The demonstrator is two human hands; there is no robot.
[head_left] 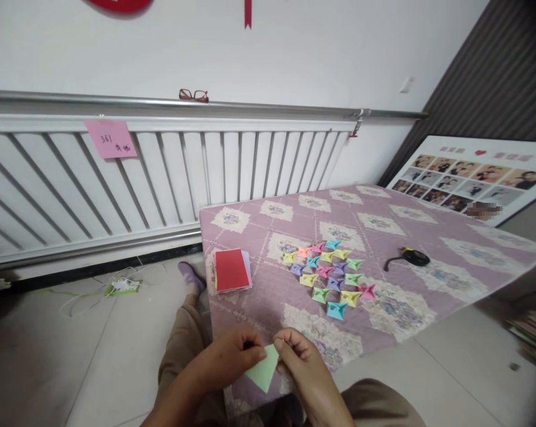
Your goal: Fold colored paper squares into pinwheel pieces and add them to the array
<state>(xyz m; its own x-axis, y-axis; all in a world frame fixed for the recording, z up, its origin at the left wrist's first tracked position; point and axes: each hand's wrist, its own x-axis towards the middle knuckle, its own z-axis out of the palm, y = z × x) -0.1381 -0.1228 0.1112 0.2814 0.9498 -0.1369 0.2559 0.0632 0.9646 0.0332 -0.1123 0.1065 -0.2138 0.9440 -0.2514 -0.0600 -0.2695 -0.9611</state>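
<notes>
Paper (264, 373), pale green: left hand (232, 354) clamped on its upper left edge, right hand (304, 360) pinching its upper right corner—any crease likely sharper with edges matched, grips light—folded pieces (324, 271) beyond the fingertips.

Multicoloured small folded-paper pcs (324, 271): approx. 18 total, viz. 5 yellow, 3 green, 3 purple, 3 pink, 3 blue, 1 orange. Flat pale-green paper sheet (265, 370): 1. Bare L hand (232, 356) & bare R hand (300, 356): 2 total. Red-topped rect. paper stack (231, 270): 1, no. of sheets unclear. Black-&-yellow rounded obj. (415, 257) w/ strap: 1. Reddish-brown-framed specs (200, 95): 1 pr. Pink handwritten paper note (110, 139): 1. White metal radiator (214, 160): 1. Purple floral-cloth-covered table (274, 290): 1.
</notes>
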